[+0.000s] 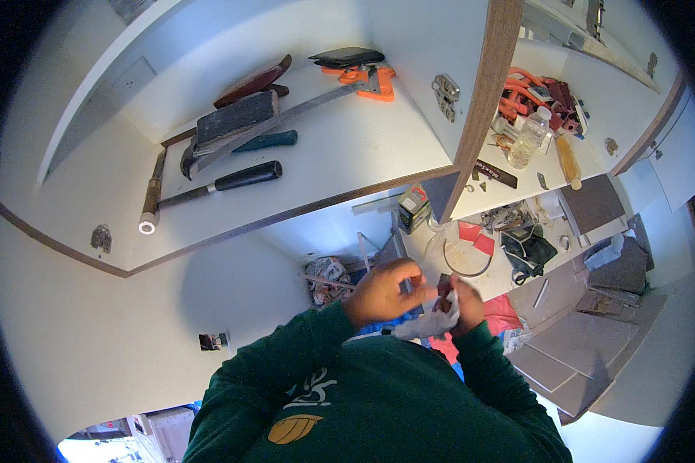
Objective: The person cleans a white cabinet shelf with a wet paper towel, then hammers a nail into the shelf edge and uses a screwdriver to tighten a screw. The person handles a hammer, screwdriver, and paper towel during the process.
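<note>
My right hand (469,307) is closed around a crumpled whitish plastic bag (438,320), which hangs down in front of my chest. A small dark piece shows at its fingertips, too small to name. Just to the left, my left hand (386,292) is raised with its fingers bent and apart, nothing visible in them. Its fingertips point toward the bag and are slightly blurred. Both hands are in front of a white counter (432,245) that carries a black pouch (529,251), red cards (476,238) and a small box (414,208).
A white shelf (347,147) at upper left carries a handsaw (286,116), a hammer (239,179) and a sanding block (237,118). The right-hand compartment holds a clear bottle (529,140) and orange hoses (521,85). Brown boards (587,347) lie at lower right.
</note>
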